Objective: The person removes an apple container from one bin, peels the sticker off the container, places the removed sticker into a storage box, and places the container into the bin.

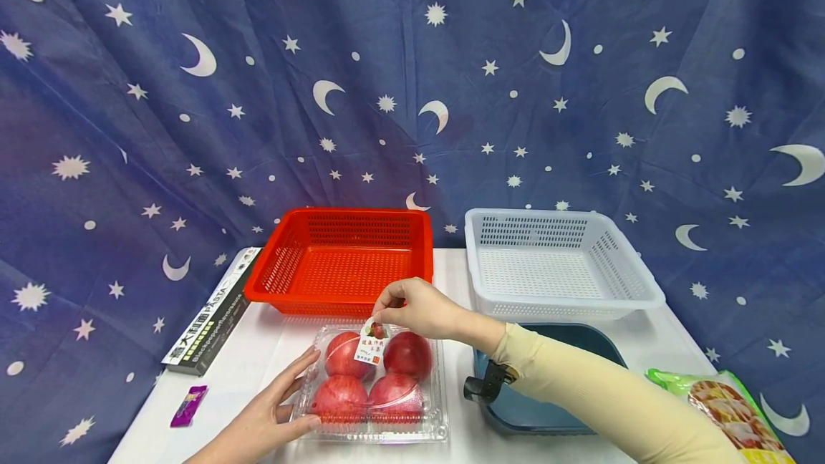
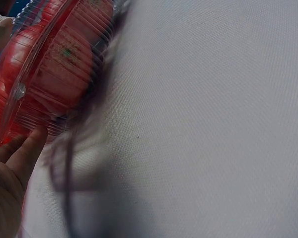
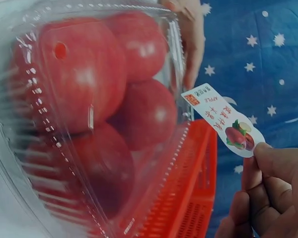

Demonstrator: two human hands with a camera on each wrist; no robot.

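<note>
While pinched by right hand (image 1: 412, 306): label (image 3: 222, 120).

A clear plastic clamshell box (image 1: 376, 385) holding four red apples (image 1: 407, 354) lay flat, its left edge touching the left hand's (image 1: 267, 417) fingers. A small white label (image 1: 372, 344) printed with fruit and "APPLE" stood above the lid, pinched by the right hand (image 1: 412, 308).
</note>
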